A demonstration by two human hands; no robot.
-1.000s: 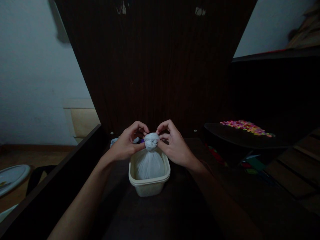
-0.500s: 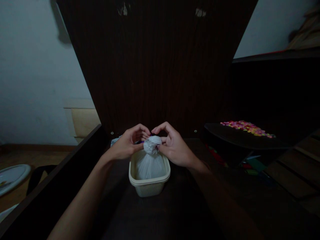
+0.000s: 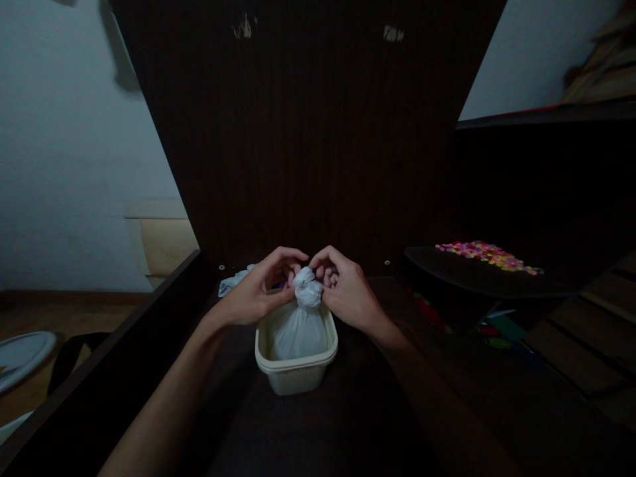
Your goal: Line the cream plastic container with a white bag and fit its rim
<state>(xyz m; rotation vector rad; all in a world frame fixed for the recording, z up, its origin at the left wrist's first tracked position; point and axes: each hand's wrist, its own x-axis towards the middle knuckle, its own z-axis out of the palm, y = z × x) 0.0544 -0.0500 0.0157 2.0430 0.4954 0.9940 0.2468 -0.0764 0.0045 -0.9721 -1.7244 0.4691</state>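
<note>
White plastic, gathered and twisted at the neck, stands up from a bag (image 3: 298,334) seated in a cream-coloured tub (image 3: 297,381) on a dark wooden surface (image 3: 278,437), as a person's bare hands meet at its knotted top (image 3: 307,295). The left hand (image 3: 251,291) closes on the knot from one side, thumb against the plastic and index finger arched above; the right hand (image 3: 350,295) mirrors it opposite, thumb at the knot and the other fingers curled. The two hands face each other closely, and the grip appears to be a light pinch on both sides, though dim light and the curl of the fingers leave the exact contact uncertain. The work in hand looks to be fine fingering of the knot itself. Any further move there would call for a firm hold on one fold, small tugs from the other hand, and care not to tear the thin film or lift the bag out of the tub. Crumpled pale plastic (image 3: 231,285) lies beyond the left hand, near an upright dark panel (image 3: 318,132); pink and yellow pieces (image 3: 487,255) cover part of a dark shelf (image 3: 447,270) at right.
</note>
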